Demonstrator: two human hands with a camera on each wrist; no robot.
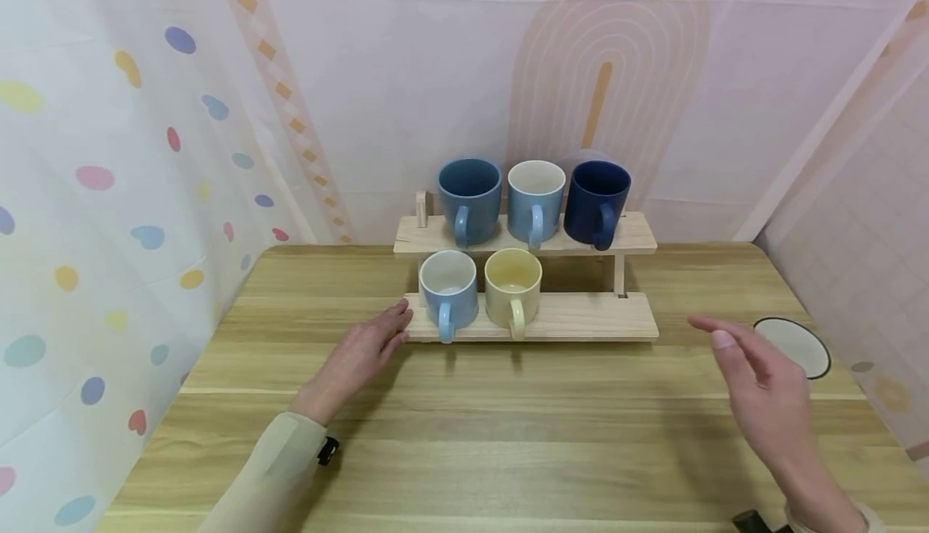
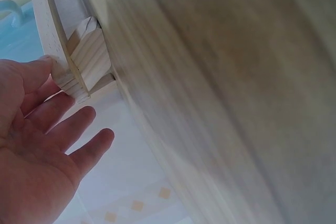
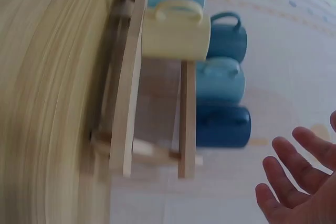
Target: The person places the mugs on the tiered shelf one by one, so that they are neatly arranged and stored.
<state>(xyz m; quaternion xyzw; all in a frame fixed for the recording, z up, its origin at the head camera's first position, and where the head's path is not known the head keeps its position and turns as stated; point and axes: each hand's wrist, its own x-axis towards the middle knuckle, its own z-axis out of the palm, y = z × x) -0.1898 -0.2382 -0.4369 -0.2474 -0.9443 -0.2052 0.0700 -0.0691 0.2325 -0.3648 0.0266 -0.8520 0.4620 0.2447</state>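
My left hand (image 1: 359,356) touches the left end of a two-tier wooden shelf (image 1: 595,315); in the left wrist view, thumb and forefinger meet the board's end while the other fingers extend free. Over the table to the right, my right hand (image 1: 769,396) hovers apart from the shelf, fingers loosely extended, holding nothing. On the lower board stand a light blue mug (image 1: 448,295) and a pale yellow mug (image 1: 514,291). A grey-blue mug (image 1: 470,198), another light blue mug (image 1: 535,202) and a navy mug (image 1: 597,202) line the upper board. All handles face forward.
A white round dish with a dark rim (image 1: 794,347) lies by the table's right edge, partly behind the right hand. The wood-grain table (image 1: 508,436) meets patterned curtains (image 1: 406,73) at the back and sides.
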